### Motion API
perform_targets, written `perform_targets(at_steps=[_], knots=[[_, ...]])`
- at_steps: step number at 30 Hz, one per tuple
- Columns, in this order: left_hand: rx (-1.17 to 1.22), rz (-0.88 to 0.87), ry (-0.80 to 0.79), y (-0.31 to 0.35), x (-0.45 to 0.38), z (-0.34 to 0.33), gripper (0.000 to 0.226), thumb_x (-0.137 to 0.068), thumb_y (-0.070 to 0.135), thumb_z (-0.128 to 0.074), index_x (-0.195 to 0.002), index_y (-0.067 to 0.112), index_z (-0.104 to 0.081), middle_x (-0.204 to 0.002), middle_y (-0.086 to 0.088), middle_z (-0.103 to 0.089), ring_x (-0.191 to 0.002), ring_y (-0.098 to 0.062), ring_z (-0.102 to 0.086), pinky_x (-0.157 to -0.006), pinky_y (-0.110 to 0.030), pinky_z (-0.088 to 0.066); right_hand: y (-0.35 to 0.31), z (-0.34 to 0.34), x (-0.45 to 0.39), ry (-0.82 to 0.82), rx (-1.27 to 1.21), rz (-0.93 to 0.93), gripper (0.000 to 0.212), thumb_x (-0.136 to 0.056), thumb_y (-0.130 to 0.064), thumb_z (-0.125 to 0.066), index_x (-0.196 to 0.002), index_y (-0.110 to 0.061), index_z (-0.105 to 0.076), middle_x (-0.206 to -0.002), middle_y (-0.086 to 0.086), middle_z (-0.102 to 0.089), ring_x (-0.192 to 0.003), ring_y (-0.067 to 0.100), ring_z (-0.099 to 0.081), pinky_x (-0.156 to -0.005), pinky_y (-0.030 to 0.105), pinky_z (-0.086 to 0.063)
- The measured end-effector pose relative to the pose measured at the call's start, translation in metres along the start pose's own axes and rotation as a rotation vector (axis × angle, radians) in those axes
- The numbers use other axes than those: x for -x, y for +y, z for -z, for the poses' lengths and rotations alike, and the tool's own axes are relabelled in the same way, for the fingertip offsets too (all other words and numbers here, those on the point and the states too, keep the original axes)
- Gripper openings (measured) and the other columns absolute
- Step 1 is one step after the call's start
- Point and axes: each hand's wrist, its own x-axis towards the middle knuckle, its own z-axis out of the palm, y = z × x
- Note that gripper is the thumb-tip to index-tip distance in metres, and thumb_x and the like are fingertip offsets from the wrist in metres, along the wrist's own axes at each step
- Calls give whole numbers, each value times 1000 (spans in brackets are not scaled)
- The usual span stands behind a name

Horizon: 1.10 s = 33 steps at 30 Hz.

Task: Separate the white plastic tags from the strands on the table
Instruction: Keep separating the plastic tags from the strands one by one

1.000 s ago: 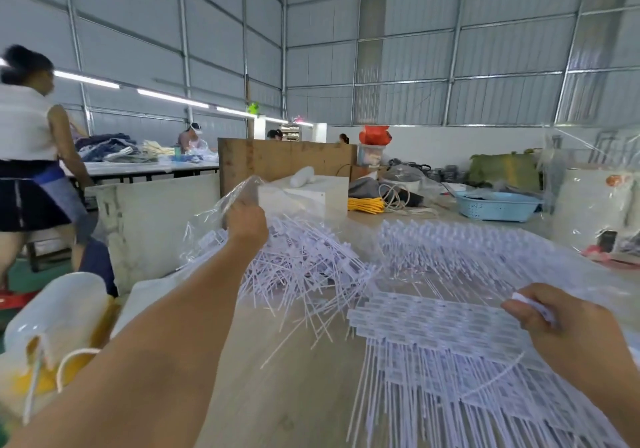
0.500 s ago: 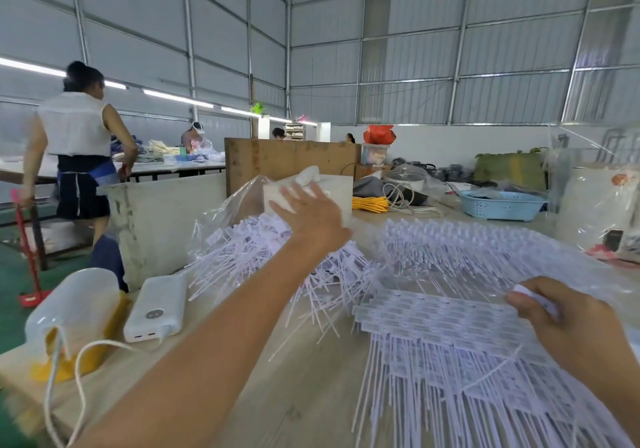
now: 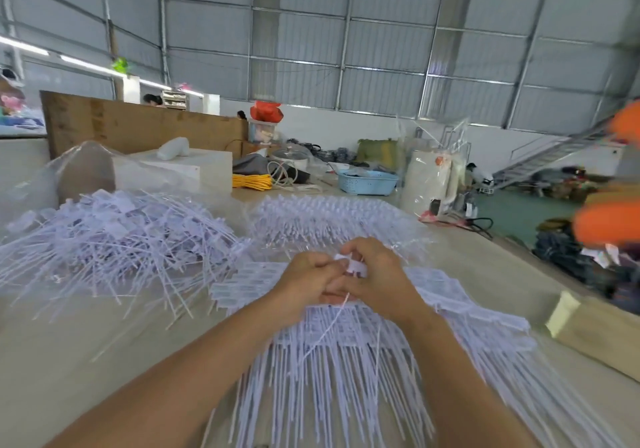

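Both hands, left hand (image 3: 304, 283) and right hand (image 3: 375, 279), meet mid-table, fingers pinching one white tag (image 3: 356, 267) above the sheet of joined tags (image 3: 346, 350) beneath them.

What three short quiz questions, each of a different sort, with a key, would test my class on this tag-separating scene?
1. True or false: both hands, left hand and right hand, meet on one white plastic tag.
2. Where does the loose pile of separated white tags lie? A the person's left; B the person's right.
3. Fill in: the plastic basket behind is light ____.

Key: 1 true; 2 A; 3 blue.
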Motion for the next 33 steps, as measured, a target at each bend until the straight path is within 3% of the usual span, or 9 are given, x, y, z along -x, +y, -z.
perform_targets(at_steps=[3,6,11,14,17,19,22,25,33], knots=[[106,7,141,0,-1,6,23,-93,10,-56,-71,7,-63,-56,-5,-65,-51,-17,-64,-44,-20,-49,4,7,2,11,-12,-67,44,-65,-40,-81,-101,-25,-59,-93,-10,-52,-84,5,-49,-78,18,-38],[214,-4,339,3,-10,21,25,-92,6,-51,-68,5,-59,-51,-7,-60,-33,-11,-52,-34,-15,-37,22,31,9,-77,216,-272,64,-54,-63,-77,-106,-31,-56,-94,-17,-51,-89,6,-50,-83,30,-40],[269,67,422,0,-20,51,28,-89,4,-45,-61,4,-49,-35,1,-45,-24,-7,-32,-29,-11,-21,50,54,22,-221,296,-556,50,-73,-55,-71,-98,-12,-65,-92,-1,-56,-86,19,-57,-82,30,-46],[34,65,350,-11,-22,46,26,-95,7,-47,-68,4,-48,-44,-6,-51,-26,-11,-34,-30,-15,-24,51,62,22,-152,426,-622,16,-86,-26,-62,-102,-22,-65,-111,2,-60,-103,22,-57,-99,44,-41],[-109,-84,221,-14,-20,38,25,-98,12,-49,-75,2,-49,-53,-10,-58,-31,-16,-38,-35,-19,-29,42,58,14,-37,389,-472,42,-87,-6,-47,-123,-25,-58,-132,-1,-54,-122,21,-49,-105,43,-37],[-109,-160,92,-12,-17,34,24,-98,17,-50,-79,4,-54,-59,-10,-62,-34,-17,-42,-37,-20,-31,21,39,9,56,152,-286,30,-95,-22,-50,-123,-19,-61,-128,-2,-59,-119,17,-52,-104,35,-38],[-57,-206,-18,-10,-16,31,25,-97,22,-52,-76,18,-65,-65,-10,-66,-37,-19,-47,-43,-23,-31,-1,4,5,-87,18,-180,36,-94,-42,-47,-115,-17,-63,-97,-10,-60,-95,12,-54,-92,34,-40],[0,-173,-5,-13,-18,31,22,-96,21,-53,-77,14,-61,-61,-10,-64,-35,-19,-44,-43,-24,-29,-5,-12,6,-105,-63,-116,23,-96,-31,-50,-98,-12,-62,-76,-2,-51,-73,16,-47,-72,33,-39],[-140,-270,99,-13,-11,19,38,-94,31,-56,-64,7,-58,-44,4,-50,-33,-9,-37,-36,-16,-29,-4,-15,5,-39,-78,-61,19,-93,-27,-56,-99,-11,-65,-95,5,-67,-88,24,-60,-81,37,-46]])
